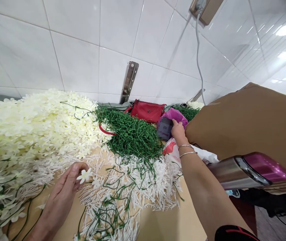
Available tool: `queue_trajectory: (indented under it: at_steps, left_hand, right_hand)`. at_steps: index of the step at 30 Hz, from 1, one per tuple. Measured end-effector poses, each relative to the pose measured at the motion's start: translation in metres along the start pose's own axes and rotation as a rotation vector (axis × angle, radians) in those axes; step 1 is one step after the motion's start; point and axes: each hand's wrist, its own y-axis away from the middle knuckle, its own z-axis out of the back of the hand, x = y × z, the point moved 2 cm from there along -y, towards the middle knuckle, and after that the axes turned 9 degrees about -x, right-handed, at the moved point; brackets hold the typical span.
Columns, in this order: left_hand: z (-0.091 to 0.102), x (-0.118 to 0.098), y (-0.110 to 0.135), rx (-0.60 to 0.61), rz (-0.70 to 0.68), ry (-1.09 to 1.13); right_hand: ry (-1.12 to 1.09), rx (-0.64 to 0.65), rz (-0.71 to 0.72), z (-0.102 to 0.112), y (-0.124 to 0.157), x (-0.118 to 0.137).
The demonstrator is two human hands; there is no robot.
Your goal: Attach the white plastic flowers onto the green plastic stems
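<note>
My left hand (66, 189) rests low on the wooden table, its fingers pinched on a small white artificial flower (84, 175). My right hand (179, 132), with two thin bangles on the wrist, reaches far across the table and touches a blurred dark object (164, 128) that lies against a purple bag (174, 115). Its fingers are curled on that object, and the grip itself is hidden. Between my hands lie a heap of green plastic stems (130, 134) and a spread of white plastic pieces (133, 187).
A big pile of cream artificial flowers (37, 124) fills the left side. A red purse (146, 110) lies by the tiled wall. On the right stand a brown cardboard box (248, 120) and a steel flask with a purple lid (251, 170). A grey cable (198, 53) hangs down the wall.
</note>
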Motion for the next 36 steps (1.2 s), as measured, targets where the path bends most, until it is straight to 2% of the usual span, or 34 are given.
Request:
queue_trajectory:
  at_steps: [5,11,15,21,27,31,34,36]
  left_hand:
    - [-0.002,-0.006,0.002,-0.003,-0.004,-0.002]
    - [-0.006,-0.014,0.006,-0.031,-0.011,-0.002]
    - [-0.008,-0.018,0.008,-0.051,-0.034,-0.031]
    - [-0.009,-0.025,0.009,-0.051,-0.088,-0.078]
    - [-0.008,-0.019,0.007,-0.032,-0.039,0.008]
    - [-0.007,-0.014,0.006,-0.019,-0.009,0.083]
    - [-0.010,-0.016,0.006,-0.017,0.011,0.232]
    - [-0.014,-0.020,0.006,-0.005,-0.001,0.353]
  right_hand:
    - [-0.043,-0.008,0.008,0.000,-0.003,-0.001]
    - [-0.091,-0.043,0.052,0.011,-0.005,-0.007]
    - [-0.118,-0.030,0.110,0.014,0.005,-0.012]
    - [-0.152,-0.017,0.202,0.006,0.022,-0.013]
    - [-0.164,-0.020,0.230,0.002,0.030,-0.009]
    - [-0.199,-0.091,0.245,0.018,0.031,-0.005]
    - [-0.248,-0.174,0.260,0.041,0.037,0.005]
    - [-0.306,-0.218,0.289,0.060,0.048,0.022]
